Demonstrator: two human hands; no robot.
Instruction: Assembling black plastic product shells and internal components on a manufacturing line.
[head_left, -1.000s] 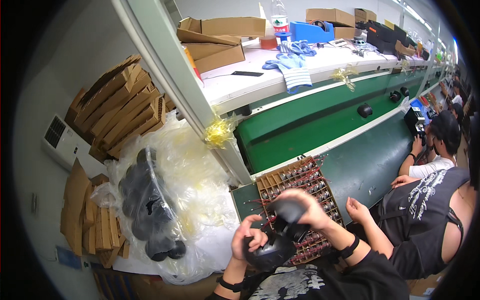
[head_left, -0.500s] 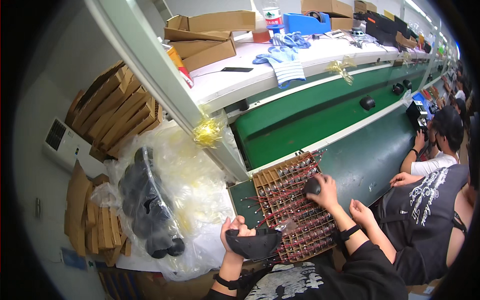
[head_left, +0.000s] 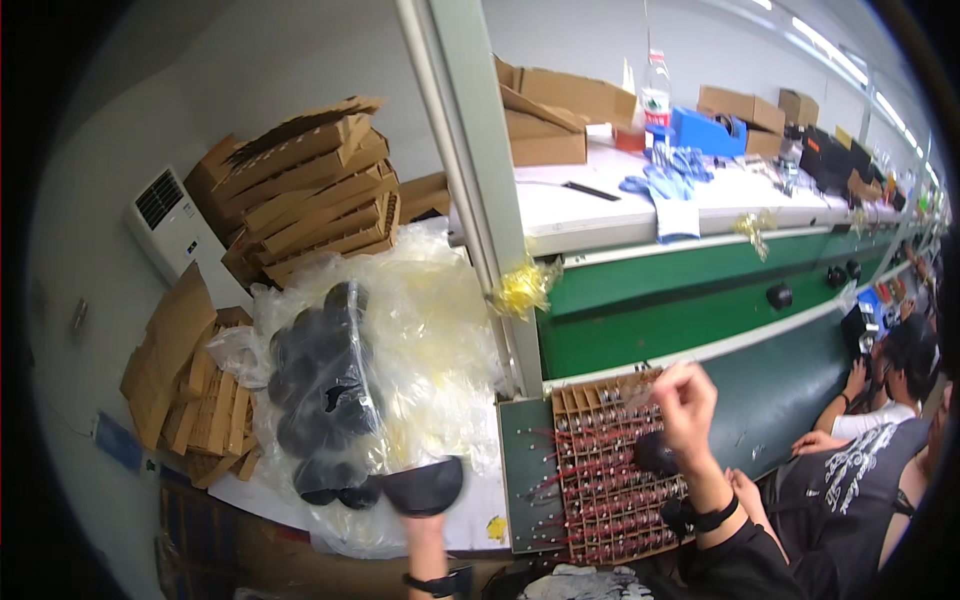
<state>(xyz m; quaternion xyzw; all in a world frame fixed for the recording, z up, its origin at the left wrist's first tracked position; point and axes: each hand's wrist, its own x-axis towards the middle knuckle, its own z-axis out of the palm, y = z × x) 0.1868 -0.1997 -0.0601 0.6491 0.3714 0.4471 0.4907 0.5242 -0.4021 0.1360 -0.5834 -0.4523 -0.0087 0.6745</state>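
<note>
At the lower middle, my left hand (head_left: 424, 526) holds up a black half-round shell (head_left: 425, 487) in front of the plastic-wrapped pile; the shell hides most of the fingers. My right hand (head_left: 687, 408) is raised above a divided cardboard tray (head_left: 573, 402) with its fingers curled together. Something translucent shows by its fingertips, too blurred to name. Below that hand, a black dome (head_left: 654, 453) is over the tray, partly hidden by the wrist. Rows of small round metallic parts with red wires (head_left: 600, 463) fill most of the tray's slots.
Clear plastic (head_left: 430, 340) covers black domes (head_left: 325, 390) on the left table. Stacked cardboard (head_left: 310, 200) stands behind. A post with yellow ties (head_left: 522, 288) separates this from the green conveyor (head_left: 650, 315). Co-workers sit at the right, one in a dark vest (head_left: 850, 490).
The view has turned left. My left hand has carried the black shell left, away from the tray to the plastic-wrapped domes. My right hand has let go of the black dome and risen.
</note>
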